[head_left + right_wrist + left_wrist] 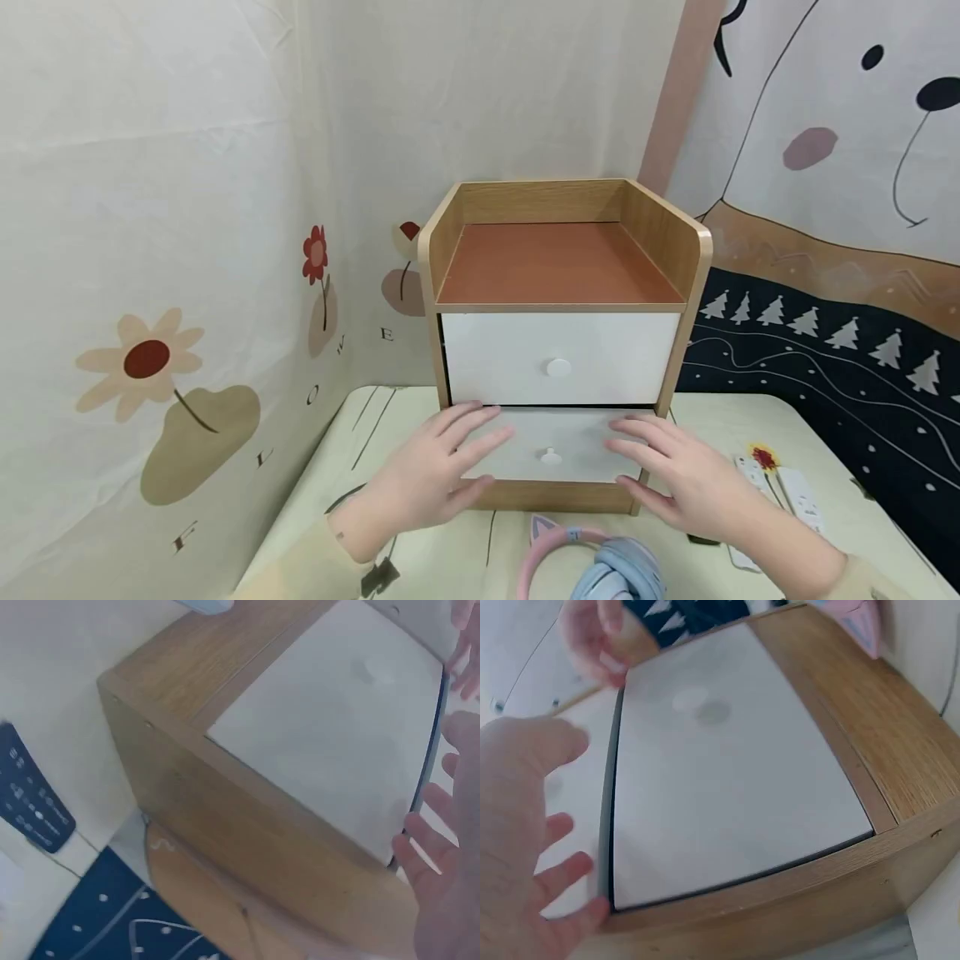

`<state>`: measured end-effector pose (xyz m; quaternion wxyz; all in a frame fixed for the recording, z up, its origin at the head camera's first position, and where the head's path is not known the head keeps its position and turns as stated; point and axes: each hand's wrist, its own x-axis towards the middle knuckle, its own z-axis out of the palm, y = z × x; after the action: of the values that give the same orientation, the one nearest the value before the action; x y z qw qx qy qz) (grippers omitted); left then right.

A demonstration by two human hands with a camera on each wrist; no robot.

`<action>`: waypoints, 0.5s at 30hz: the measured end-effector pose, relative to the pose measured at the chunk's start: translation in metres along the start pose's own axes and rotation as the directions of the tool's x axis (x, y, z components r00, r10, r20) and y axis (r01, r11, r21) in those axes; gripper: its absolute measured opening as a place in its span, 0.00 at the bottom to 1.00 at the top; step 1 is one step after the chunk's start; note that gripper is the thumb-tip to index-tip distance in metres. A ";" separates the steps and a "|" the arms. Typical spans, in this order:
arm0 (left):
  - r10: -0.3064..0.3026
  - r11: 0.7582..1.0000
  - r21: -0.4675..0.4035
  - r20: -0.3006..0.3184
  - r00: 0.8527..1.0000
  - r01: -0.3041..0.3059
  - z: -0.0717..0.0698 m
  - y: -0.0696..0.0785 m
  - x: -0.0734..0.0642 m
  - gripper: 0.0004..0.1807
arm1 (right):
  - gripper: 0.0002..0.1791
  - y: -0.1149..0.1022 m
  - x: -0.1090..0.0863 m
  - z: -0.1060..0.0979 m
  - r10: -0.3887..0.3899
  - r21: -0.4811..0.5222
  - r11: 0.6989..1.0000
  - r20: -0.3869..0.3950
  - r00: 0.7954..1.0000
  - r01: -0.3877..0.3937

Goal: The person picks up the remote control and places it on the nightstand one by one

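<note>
A small wooden cabinet [555,498] with two white drawers stands in the middle of the head view. Both the upper drawer [495,358] and the lower drawer [555,425] look closed, each with a round white knob. At the lower drawer's left side is my left hand [431,471], fingers spread and holding nothing. Mirroring it on the right, my right hand [697,475] has its fingers extended toward the drawer front, also holding nothing. In the left wrist view, fingertips [592,911] lie close to the gap between the drawers; whether they touch cannot be told.
A pink cat-ear headband [551,542] and a light blue knotted item [618,571] lie before the cabinet. White power strips [798,492] lie at right, and a dark remote control [34,791] beside the cabinet. Printed fabric walls [225,208] enclose the back and left.
</note>
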<state>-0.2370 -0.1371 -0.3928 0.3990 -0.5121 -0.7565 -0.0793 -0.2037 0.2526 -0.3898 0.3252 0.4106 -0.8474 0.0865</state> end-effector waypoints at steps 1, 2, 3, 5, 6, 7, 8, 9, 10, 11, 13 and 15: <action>-0.019 1.000 -0.007 -0.041 0.999 0.018 0.000 -0.002 0.000 0.35 | 0.23 0.001 -0.004 0.002 0.019 0.004 1.000 -0.028 0.999 -0.018; -0.038 0.999 -0.017 -0.081 0.996 0.037 0.001 -0.004 0.000 0.32 | 0.22 0.003 -0.008 0.003 0.042 0.010 0.999 -0.052 0.998 -0.042; -0.057 0.998 -0.025 -0.125 0.991 0.054 0.002 -0.005 0.000 0.29 | 0.20 0.004 -0.012 0.005 0.073 0.011 0.997 -0.073 0.995 -0.072; -0.095 0.995 -0.035 -0.211 0.973 0.089 0.004 -0.009 -0.001 0.25 | 0.16 0.006 -0.022 0.009 0.142 0.009 0.990 -0.109 0.984 -0.142; -0.118 0.993 -0.036 -0.250 0.961 0.112 0.005 -0.010 -0.001 0.24 | 0.17 0.007 -0.028 0.011 0.185 0.007 0.983 -0.127 0.975 -0.185; -0.141 0.990 -0.032 -0.283 0.949 0.137 0.006 -0.011 -0.001 0.23 | 0.20 0.007 -0.034 0.014 0.231 0.005 0.972 -0.141 0.963 -0.233; -0.166 0.986 -0.033 -0.312 0.935 0.164 0.007 -0.012 -0.001 0.23 | 0.23 0.008 -0.041 0.017 0.278 -0.004 0.959 -0.150 0.949 -0.282; -0.194 0.981 -0.036 -0.335 0.922 0.193 0.009 -0.013 -0.001 0.23 | 0.25 0.009 -0.047 0.020 0.327 -0.014 0.943 -0.157 0.932 -0.333; -0.223 0.974 -0.044 -0.358 0.907 0.222 0.011 -0.014 -0.001 0.22 | 0.25 0.009 -0.054 0.024 0.379 -0.023 0.922 -0.158 0.912 -0.387; -0.249 0.967 -0.053 -0.379 0.891 0.248 0.013 -0.014 -0.001 0.23 | 0.24 0.010 -0.061 0.027 0.435 -0.026 0.896 -0.155 0.887 -0.443; -0.303 0.951 -0.080 -0.410 0.860 0.297 0.017 -0.014 -0.001 0.25 | 0.22 0.012 -0.074 0.032 0.561 -0.013 0.825 -0.114 0.820 -0.566; -0.352 0.934 -0.115 -0.440 0.826 0.337 0.022 -0.014 -0.001 0.29 | 0.21 0.014 -0.085 0.036 0.673 -0.005 0.738 -0.057 0.737 -0.675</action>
<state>-0.2606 -0.1326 -0.4041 0.5351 -0.3408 -0.7207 -0.2795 -0.1931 0.3013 -0.4694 0.2987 0.0699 -0.9309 0.1981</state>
